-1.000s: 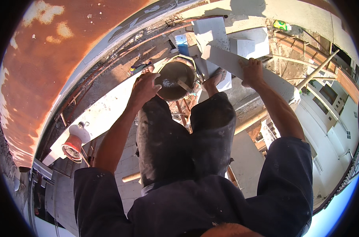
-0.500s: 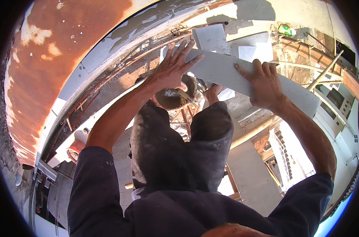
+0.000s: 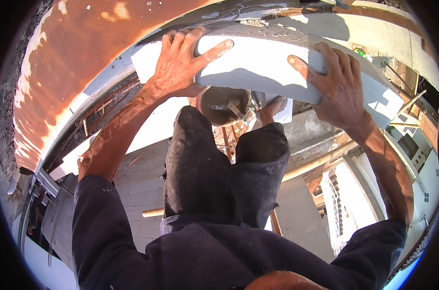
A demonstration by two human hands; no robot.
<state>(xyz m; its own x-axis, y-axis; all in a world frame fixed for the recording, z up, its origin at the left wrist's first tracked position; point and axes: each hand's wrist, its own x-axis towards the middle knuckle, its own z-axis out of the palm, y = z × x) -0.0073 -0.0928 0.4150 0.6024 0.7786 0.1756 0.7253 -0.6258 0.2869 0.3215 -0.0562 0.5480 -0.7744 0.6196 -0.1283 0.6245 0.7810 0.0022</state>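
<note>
A long, pale grey-white building block (image 3: 258, 63) spans the space in front of me, partly in sun and partly in shadow. My left hand (image 3: 178, 65) grips its left part, fingers over the far edge and thumb on the near face. Farther right, my right hand (image 3: 340, 87) clasps it the same way, its thumb pointing left. Beneath the block, beyond my knees, a round bucket (image 3: 198, 102) holds dark wet material. A tool with a wooden handle (image 3: 236, 109) rests in it; its far end is hidden.
A rough grey band (image 3: 277, 34) runs along the block's far side. A rust-stained surface (image 3: 84, 63) fills the upper left. My foot (image 3: 272, 108) stands beside the bucket. Wooden poles (image 3: 321, 159) cross at the right, with a lower level visible beneath.
The block has been raised and tilted, so more of its broad face shows. Both hands have gone from lying over it with spread fingers to gripping its far edge. The view has shifted slightly.
</note>
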